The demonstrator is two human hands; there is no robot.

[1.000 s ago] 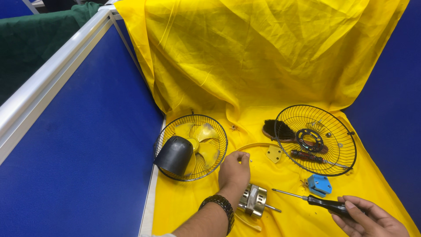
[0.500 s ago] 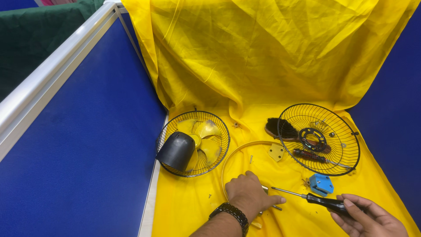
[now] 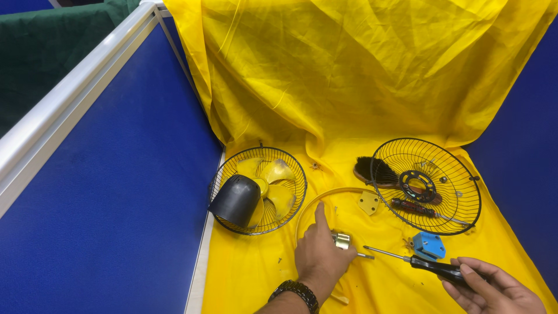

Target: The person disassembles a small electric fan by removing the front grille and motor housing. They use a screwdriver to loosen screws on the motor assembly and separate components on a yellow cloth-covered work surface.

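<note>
My left hand point(image 3: 318, 253) lies closed over the small fan motor point(image 3: 343, 240) on the yellow cloth point(image 3: 349, 87), index finger pointing out. My right hand point(image 3: 494, 286) grips the black-handled screwdriver point(image 3: 415, 261), tip near the motor's shaft. Blue plastic part point(image 3: 429, 245) just beside the screwdriver.

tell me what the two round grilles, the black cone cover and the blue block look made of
Both grilles look like thin metal wire with a dark coating: fine spokes and rings, see-through. The black cone cover seems moulded plastic, smooth with a dull sheen. The blue block also looks like plastic, with flat matte faces and crisp edges; too small to be sure.
</note>
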